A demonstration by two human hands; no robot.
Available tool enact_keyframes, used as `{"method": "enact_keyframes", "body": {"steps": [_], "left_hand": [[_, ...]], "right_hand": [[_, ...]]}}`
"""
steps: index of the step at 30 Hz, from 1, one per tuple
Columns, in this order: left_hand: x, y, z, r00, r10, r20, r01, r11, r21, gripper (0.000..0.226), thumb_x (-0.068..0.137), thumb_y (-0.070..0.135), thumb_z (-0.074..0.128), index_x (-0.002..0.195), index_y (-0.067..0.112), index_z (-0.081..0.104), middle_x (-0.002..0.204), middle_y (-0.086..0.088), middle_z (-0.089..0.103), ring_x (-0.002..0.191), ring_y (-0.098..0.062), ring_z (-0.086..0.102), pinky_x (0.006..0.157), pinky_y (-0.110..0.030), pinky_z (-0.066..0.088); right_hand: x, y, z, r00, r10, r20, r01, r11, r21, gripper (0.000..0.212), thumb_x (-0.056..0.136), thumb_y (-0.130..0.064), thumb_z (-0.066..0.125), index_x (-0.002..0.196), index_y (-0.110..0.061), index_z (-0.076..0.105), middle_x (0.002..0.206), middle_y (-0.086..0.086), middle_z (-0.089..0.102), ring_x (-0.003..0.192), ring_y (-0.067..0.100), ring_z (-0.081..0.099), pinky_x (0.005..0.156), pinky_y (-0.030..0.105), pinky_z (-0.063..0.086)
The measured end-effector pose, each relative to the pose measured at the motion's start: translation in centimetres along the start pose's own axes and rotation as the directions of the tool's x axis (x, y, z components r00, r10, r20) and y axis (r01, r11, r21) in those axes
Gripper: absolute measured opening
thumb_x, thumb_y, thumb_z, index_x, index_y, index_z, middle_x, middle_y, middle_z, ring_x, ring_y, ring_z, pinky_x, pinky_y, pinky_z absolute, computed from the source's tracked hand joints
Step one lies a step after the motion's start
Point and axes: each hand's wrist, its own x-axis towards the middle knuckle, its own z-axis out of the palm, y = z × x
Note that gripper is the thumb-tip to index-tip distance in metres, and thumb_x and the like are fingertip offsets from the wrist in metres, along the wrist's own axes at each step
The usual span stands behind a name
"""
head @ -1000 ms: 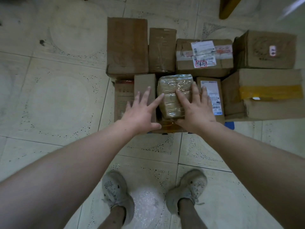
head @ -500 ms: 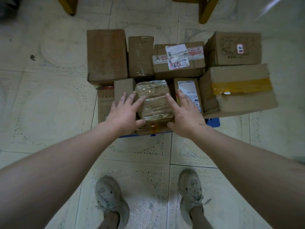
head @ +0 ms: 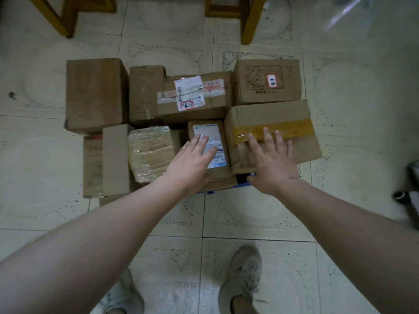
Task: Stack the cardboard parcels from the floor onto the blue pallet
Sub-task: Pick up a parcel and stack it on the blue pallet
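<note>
Both hands are out over the stack, fingers spread and flat, neither closed on anything. The left hand (head: 192,162) lies over the small labelled parcel (head: 209,150), its fingertips on the white shipping label. The right hand (head: 271,159) rests palm-down on the big parcel with the yellow tape band (head: 272,132), its fingers reaching up to the tape.

The parcels sit packed close together, and only a sliver of the blue pallet (head: 243,185) peeks out beneath the near edge, between the two wrists. Just left of the labelled parcel lies a parcel wrapped in clear film (head: 150,152), then a narrow plain box (head: 115,159) on a flat carton. The back row holds a tall brown box (head: 96,95), a slim taped one (head: 145,94), a parcel with red-printed tape and a white label (head: 192,96) and a box with a printed drawing (head: 266,81).

The person's pale shoes (head: 243,275) stand on the tiled floor (head: 40,177).
</note>
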Motion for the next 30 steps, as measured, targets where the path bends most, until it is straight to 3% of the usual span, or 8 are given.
{"method": "enact_keyframes", "body": {"steps": [4, 7, 11, 15, 18, 21, 26, 30], "left_hand": [[3.0, 2.9, 2.8, 0.985, -0.118, 0.126, 0.112, 0.992, 0.059, 0.079, 0.090, 0.025, 0.055, 0.150, 0.021, 0.004, 0.158, -0.011, -0.009, 0.143, -0.033, -0.011, 0.115, -0.045, 0.004], [4.1, 3.6, 4.7, 0.946, -0.256, 0.200, 0.246, 0.966, 0.075, 0.087, 0.090, 0.017, 0.055, 0.149, 0.025, -0.009, 0.156, -0.011, -0.017, 0.141, -0.037, -0.018, 0.113, -0.051, 0.001], [3.9, 3.7, 6.2, 0.955, -0.273, 0.116, 0.258, 0.957, 0.133, 0.091, 0.088, 0.020, 0.058, 0.149, 0.027, -0.008, 0.157, -0.010, -0.015, 0.141, -0.038, -0.017, 0.111, -0.059, 0.004], [3.1, 3.2, 6.3, 0.963, -0.240, 0.123, 0.226, 0.967, 0.119, 0.088, 0.086, 0.015, 0.057, 0.149, 0.028, -0.002, 0.158, -0.007, -0.011, 0.142, -0.036, -0.014, 0.110, -0.059, 0.010], [3.2, 2.7, 5.5, 0.964, -0.222, 0.147, 0.206, 0.972, 0.115, 0.085, 0.086, 0.017, 0.056, 0.149, 0.028, 0.001, 0.158, -0.006, -0.009, 0.143, -0.033, -0.012, 0.111, -0.058, 0.005], [3.2, 2.6, 4.0, 0.960, -0.232, 0.158, 0.223, 0.972, 0.075, 0.080, 0.087, 0.018, 0.055, 0.150, 0.026, 0.007, 0.158, -0.008, -0.002, 0.144, -0.031, -0.006, 0.113, -0.053, 0.002], [3.7, 1.0, -0.6, 0.961, -0.277, 0.016, 0.277, 0.961, 0.002, 0.076, 0.086, 0.014, 0.057, 0.149, 0.026, 0.015, 0.158, -0.007, 0.006, 0.145, -0.028, 0.001, 0.114, -0.047, 0.005], [5.6, -1.5, -4.2, 0.922, -0.384, -0.042, 0.378, 0.919, -0.108, 0.073, 0.087, 0.030, 0.058, 0.148, 0.028, 0.019, 0.158, -0.007, 0.011, 0.144, -0.029, 0.007, 0.113, -0.050, 0.012]], "right_hand": [[1.7, 2.5, 1.7, 0.999, -0.045, 0.011, 0.046, 0.999, -0.011, 0.108, 0.087, -0.043, 0.062, 0.141, -0.039, -0.031, 0.150, 0.006, -0.038, 0.137, 0.035, -0.034, 0.107, 0.054, -0.019], [2.5, 3.5, 3.0, 0.997, -0.082, 0.000, 0.082, 0.995, 0.049, 0.096, 0.091, -0.045, 0.056, 0.143, -0.042, -0.026, 0.154, 0.005, -0.031, 0.140, 0.036, -0.028, 0.110, 0.057, -0.014], [2.8, 4.0, 4.2, 0.991, -0.120, -0.052, 0.122, 0.992, 0.024, 0.086, 0.095, -0.050, 0.046, 0.143, -0.044, -0.025, 0.157, 0.005, -0.025, 0.142, 0.036, -0.022, 0.111, 0.057, -0.009], [2.1, 4.2, 4.5, 0.992, -0.121, -0.044, 0.121, 0.993, 0.012, 0.082, 0.096, -0.051, 0.043, 0.142, -0.045, -0.024, 0.158, 0.004, -0.022, 0.143, 0.035, -0.021, 0.112, 0.056, -0.007], [1.9, 4.0, 3.8, 0.994, -0.110, -0.005, 0.110, 0.994, 0.020, 0.081, 0.096, -0.049, 0.045, 0.143, -0.045, -0.021, 0.158, 0.004, -0.021, 0.143, 0.035, -0.020, 0.113, 0.057, -0.005], [1.8, 3.6, 2.4, 0.994, -0.091, 0.056, 0.090, 0.996, 0.024, 0.089, 0.092, -0.030, 0.053, 0.145, -0.045, -0.017, 0.159, 0.004, -0.020, 0.143, 0.035, -0.020, 0.113, 0.056, -0.005], [2.2, 4.0, -2.0, 0.992, -0.121, 0.027, 0.119, 0.991, 0.068, 0.096, 0.081, -0.011, 0.056, 0.148, -0.042, -0.006, 0.160, 0.004, -0.009, 0.145, 0.031, -0.015, 0.114, 0.052, -0.006], [3.9, 4.0, -5.7, 0.993, -0.115, 0.008, 0.114, 0.990, 0.078, 0.092, 0.085, -0.031, 0.062, 0.150, -0.038, -0.003, 0.161, 0.006, -0.003, 0.146, 0.031, -0.008, 0.115, 0.052, 0.002]]}}
